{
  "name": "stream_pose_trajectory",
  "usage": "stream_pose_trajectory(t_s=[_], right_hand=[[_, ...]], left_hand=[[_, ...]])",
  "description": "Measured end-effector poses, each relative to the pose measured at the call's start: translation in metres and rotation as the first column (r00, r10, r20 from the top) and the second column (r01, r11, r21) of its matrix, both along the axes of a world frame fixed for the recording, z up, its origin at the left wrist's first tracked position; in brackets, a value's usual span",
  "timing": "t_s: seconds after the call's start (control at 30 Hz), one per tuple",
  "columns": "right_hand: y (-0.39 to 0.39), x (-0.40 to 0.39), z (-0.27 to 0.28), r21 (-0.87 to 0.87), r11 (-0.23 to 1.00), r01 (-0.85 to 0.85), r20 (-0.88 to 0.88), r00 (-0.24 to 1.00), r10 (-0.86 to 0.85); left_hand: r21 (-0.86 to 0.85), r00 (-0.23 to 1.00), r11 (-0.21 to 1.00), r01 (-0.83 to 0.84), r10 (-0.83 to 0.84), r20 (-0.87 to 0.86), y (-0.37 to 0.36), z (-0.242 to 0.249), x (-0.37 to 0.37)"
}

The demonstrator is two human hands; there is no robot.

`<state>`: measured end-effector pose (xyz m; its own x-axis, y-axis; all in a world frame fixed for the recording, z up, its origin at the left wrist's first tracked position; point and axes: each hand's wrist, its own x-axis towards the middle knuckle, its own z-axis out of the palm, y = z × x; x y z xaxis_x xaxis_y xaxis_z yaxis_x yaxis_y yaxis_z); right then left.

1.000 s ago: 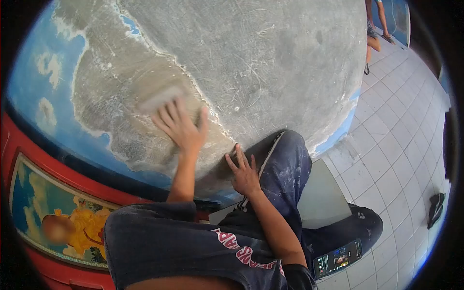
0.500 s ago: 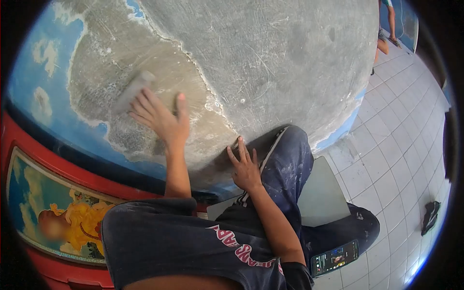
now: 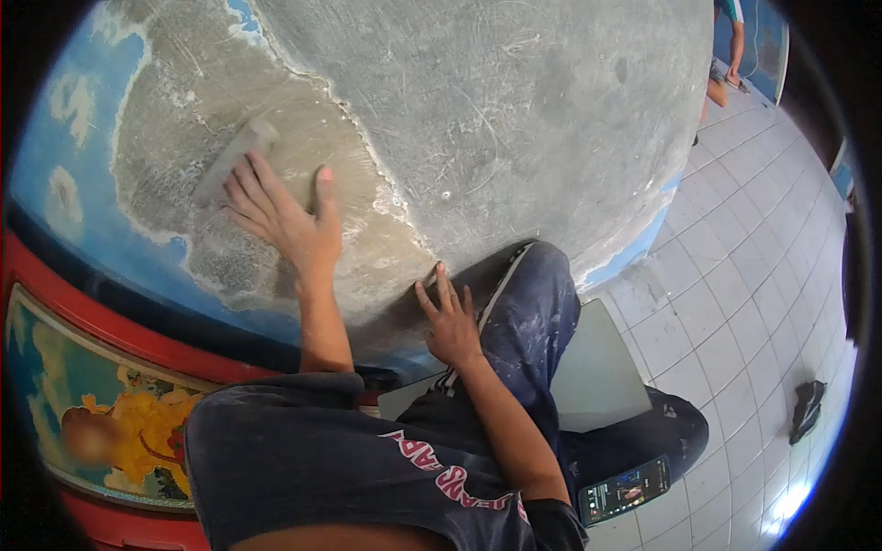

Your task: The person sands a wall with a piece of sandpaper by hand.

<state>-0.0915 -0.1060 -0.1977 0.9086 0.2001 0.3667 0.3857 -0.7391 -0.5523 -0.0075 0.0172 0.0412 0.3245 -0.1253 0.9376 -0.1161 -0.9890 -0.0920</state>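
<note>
Up close, hand by hand:
Left hand (image 3: pixel 280 216): fingers spread flat, pressing a grey sanding block (image 3: pixel 234 161) against the wall in the upper left of the frame; the block pokes out past the fingertips, tilted.
Right hand (image 3: pixel 448 321): open, fingers splayed, fingertips propped on the wall at centre frame, just beside the person's raised knee (image 3: pixel 533 294).
Sanded patch (image 3: pixel 312 174): tan, scuffed, rough plaster under the block, edged by a ragged white line.
Bare wall (image 3: pixel 514 101): grey, scratched cement filling the upper middle, wide and unbroken.
Blue paint (image 3: pixel 64 129): clouded sky colour along the left rim of the patch.
Red border (image 3: pixel 110 321): band at lower left, framing a painted panel (image 3: pixel 101 413).
Floor (image 3: pixel 763 275): white square tiles, open room on the right.
Phone (image 3: pixel 625 489): lit screen, lying at lower right by the leg.
Board (image 3: pixel 597 376): pale flat sheet under the leg.
</note>
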Motion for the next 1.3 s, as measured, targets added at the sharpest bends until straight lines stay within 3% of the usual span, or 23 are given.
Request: stream_pose_trajectory(t_s=[0.1,0.17,0.2,0.23,0.33,0.4,0.53,0.6,0.63,0.67,0.7,0.77,0.83,0.87,0.93,0.97,1.07,1.1,1.17,1.2,1.23,1.3], right_hand=[[-0.002,0.001,-0.001,0.062,0.998,-0.015,-0.041,0.999,0.017],[-0.001,0.001,-0.002,0.137,0.991,-0.011,-0.018,1.0,0.014],[0.0,0.001,0.0,0.136,0.991,-0.013,-0.015,1.0,0.015],[0.0,0.002,-0.002,0.021,1.0,-0.009,-0.015,1.0,0.009],[0.002,0.003,-0.005,0.024,1.0,-0.007,0.028,1.0,0.006],[-0.003,0.0,-0.001,0.034,0.999,-0.019,0.053,0.998,0.017],[-0.004,0.002,0.002,-0.018,0.999,-0.03,0.067,0.997,0.031],[-0.003,0.0,0.005,0.04,0.998,-0.053,0.011,0.999,0.052],[-0.003,-0.001,0.007,0.031,0.998,-0.059,0.021,0.998,0.059],[-0.003,-0.003,0.008,0.023,0.998,-0.062,0.01,0.998,0.062],[-0.004,-0.003,0.009,0.014,0.998,-0.06,-0.001,0.998,0.06],[-0.006,-0.001,0.009,-0.007,0.998,-0.057,0.005,0.998,0.057],[-0.003,-0.004,0.008,-0.017,0.998,-0.066,-0.001,0.998,0.066],[-0.003,-0.003,0.007,-0.016,0.998,-0.063,0.002,0.998,0.063],[-0.003,0.0,0.009,-0.016,0.998,-0.063,0.016,0.998,0.063],[-0.004,-0.001,0.011,-0.038,0.997,-0.065,0.0,0.998,0.065],[-0.003,-0.002,0.014,-0.041,0.997,-0.063,-0.013,0.998,0.063],[-0.004,-0.003,0.014,-0.021,0.998,-0.064,-0.016,0.998,0.064],[-0.002,-0.004,0.012,-0.023,0.998,-0.062,-0.014,0.998,0.062],[-0.003,-0.002,0.01,-0.024,0.998,-0.058,-0.004,0.998,0.058],[-0.006,-0.002,0.01,-0.03,0.998,-0.057,-0.007,0.998,0.057],[-0.003,-0.003,0.01,0.019,0.998,-0.059,-0.005,0.998,0.06]], left_hand=[[-0.004,0.997,0.999,0.05,-0.049,0.051,-0.01,-0.023,0.007],[0.141,0.984,0.99,-0.024,0.048,-0.171,-0.016,-0.079,0.001],[0.128,0.972,0.99,0.054,-0.023,-0.232,-0.025,-0.095,-0.006],[0.077,0.967,0.994,0.078,-0.056,-0.247,-0.028,-0.105,-0.011],[0.114,0.931,0.994,-0.003,0.044,-0.362,-0.021,-0.091,-0.021],[0.015,0.988,1.0,0.021,-0.018,-0.154,-0.02,-0.057,-0.01],[-0.035,1.0,0.999,0.009,-0.01,-0.008,-0.024,-0.04,-0.003],[0.093,0.976,0.995,-0.03,0.05,-0.214,-0.023,-0.079,-0.002],[0.085,0.977,0.996,-0.037,0.054,-0.204,-0.023,-0.085,-0.009],[0.098,0.964,0.994,0.051,-0.024,-0.263,-0.027,-0.09,-0.018],[0.107,0.941,0.984,0.145,-0.104,-0.321,-0.03,-0.092,-0.02],[0.119,0.94,0.991,0.058,-0.015,-0.34,-0.021,-0.066,-0.021],[0.009,0.989,0.995,-0.101,0.102,-0.105,0.001,-0.037,-0.01],[0.004,0.988,0.994,-0.11,0.11,-0.106,0.006,-0.022,-0.008],[-0.071,0.996,0.996,-0.051,0.055,0.069,0.011,0.003,-0.004],[-0.074,0.995,0.996,-0.054,0.06,0.079,0.01,-0.004,-0.003],[0.06,0.956,0.983,-0.172,0.181,-0.231,-0.009,-0.058,-0.009],[0.056,0.956,0.984,-0.17,0.179,-0.232,-0.015,-0.075,-0.013],[0.107,0.95,0.99,0.095,-0.058,-0.307,-0.023,-0.1,-0.022],[0.071,0.895,0.997,0.036,-0.001,-0.446,-0.027,-0.08,-0.032],[0.065,0.894,0.997,0.037,-0.004,-0.448,-0.025,-0.066,-0.032],[0.017,0.975,0.999,-0.029,0.032,-0.22,-0.013,-0.038,-0.025]])
